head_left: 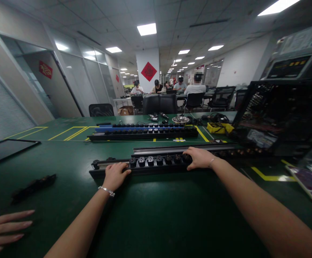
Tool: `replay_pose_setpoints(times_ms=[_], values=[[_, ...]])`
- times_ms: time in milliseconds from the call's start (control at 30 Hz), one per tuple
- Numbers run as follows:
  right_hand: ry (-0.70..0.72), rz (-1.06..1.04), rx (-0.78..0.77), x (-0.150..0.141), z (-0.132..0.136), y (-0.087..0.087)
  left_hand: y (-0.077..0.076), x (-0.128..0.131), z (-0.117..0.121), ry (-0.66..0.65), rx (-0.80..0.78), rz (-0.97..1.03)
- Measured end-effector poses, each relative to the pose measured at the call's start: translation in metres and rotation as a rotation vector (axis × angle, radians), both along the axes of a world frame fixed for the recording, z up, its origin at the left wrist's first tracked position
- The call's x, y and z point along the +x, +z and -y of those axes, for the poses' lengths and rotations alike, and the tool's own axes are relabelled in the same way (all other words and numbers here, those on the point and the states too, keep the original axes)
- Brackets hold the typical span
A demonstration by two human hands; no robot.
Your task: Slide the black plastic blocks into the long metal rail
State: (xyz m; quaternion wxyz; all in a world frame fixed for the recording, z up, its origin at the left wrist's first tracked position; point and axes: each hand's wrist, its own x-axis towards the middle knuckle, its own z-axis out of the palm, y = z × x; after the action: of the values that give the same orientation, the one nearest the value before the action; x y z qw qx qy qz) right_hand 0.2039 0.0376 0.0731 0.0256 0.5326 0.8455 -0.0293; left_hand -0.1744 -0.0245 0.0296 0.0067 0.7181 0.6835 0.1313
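So, looking at a big green table [145, 211] across the lower half of the frame. Seeing a bulky black case [292, 107] at right, open on the side facing in. Also spotting a long black rail [156, 169] lying crosswise mid-frame, right between both hands, plus a silver-channelled rail [169, 151] just behind, running off to the right. Farther back, getting a blue strip [142, 128] beside more black railing. Catching a dark flat panel [8, 150] at the left edge.

Gripping the long black rail's left part with the left hand [116, 175], fingers curled over the top, thumb along the front. Pinching it farther right between thumb and fingers of the right hand [200, 158]. Noticing another person's hand [5, 229] at lower left, fingers spread, near a small black assembly [33, 188]. Finishing small: seeing a yellow tray [219, 128], a metal bowl [180, 120] and round black sockets [150, 160] lining the gripped rail.
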Motion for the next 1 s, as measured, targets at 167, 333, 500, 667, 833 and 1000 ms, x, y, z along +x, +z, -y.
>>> replay_pose_setpoints(times_ms=[167, 333, 500, 667, 833, 1000], values=[[-0.047, -0.059, 0.107, -0.006, 0.009, -0.009, -0.001, 0.002, 0.001, -0.003, 0.024, -0.022], [-0.111, -0.150, 0.288, -0.009, 0.019, -0.028, -0.006, 0.003, 0.004, -0.012, 0.083, -0.067], [-0.150, -0.233, 0.518, -0.023, 0.030, -0.049, -0.009, 0.005, 0.005, -0.031, 0.115, -0.086], [-0.163, -0.290, 0.596, -0.041, 0.036, -0.058, -0.011, 0.005, 0.008, -0.042, 0.155, -0.088], [-0.198, -0.328, 0.683, -0.056, 0.035, -0.057, -0.013, 0.014, 0.014, -0.021, 0.226, -0.038], [-0.135, -0.368, 0.696, -0.084, 0.036, -0.058, -0.014, 0.027, 0.011, 0.080, 0.312, 0.046]])
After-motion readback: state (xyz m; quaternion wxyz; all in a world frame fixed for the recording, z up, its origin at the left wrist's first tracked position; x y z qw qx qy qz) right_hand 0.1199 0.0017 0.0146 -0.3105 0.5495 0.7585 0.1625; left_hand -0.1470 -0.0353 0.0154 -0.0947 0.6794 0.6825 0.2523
